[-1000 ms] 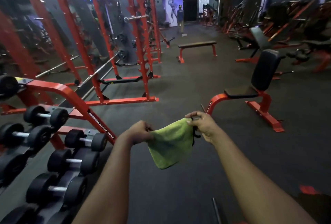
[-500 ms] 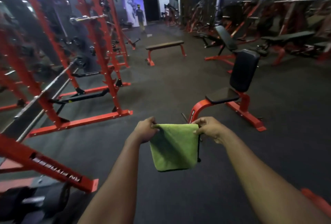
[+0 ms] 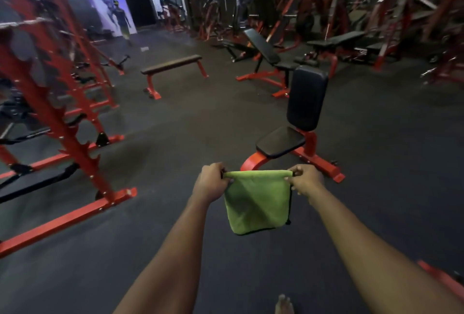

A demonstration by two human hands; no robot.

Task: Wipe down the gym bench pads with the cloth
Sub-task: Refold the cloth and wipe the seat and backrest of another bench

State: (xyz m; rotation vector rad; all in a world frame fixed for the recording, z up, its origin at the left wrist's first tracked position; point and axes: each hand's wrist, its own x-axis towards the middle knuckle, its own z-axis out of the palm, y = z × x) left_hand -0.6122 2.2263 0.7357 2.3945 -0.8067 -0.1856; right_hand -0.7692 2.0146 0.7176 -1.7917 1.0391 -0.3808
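Note:
A green cloth [image 3: 256, 203] hangs folded in front of me, stretched by its top edge between both hands. My left hand [image 3: 212, 183] pinches the left corner and my right hand [image 3: 305, 179] pinches the right corner. Just beyond the cloth stands an upright seat bench on a red frame, with a black seat pad [image 3: 280, 141] and a black back pad [image 3: 306, 97]. The hands are short of the seat pad, not touching it.
A red rack [image 3: 50, 103] runs along the left, its base rail [image 3: 67, 215] reaching onto the dark floor. A flat bench [image 3: 172, 64] and an incline bench [image 3: 262, 46] stand farther back. More machines line the right. A bare foot [image 3: 283, 305] shows at the bottom edge.
The view has swung right and moved forward: the dumbbell rack left the frame and the seat bench came closer. The cloth went from bunched to pulled flat between both hands.

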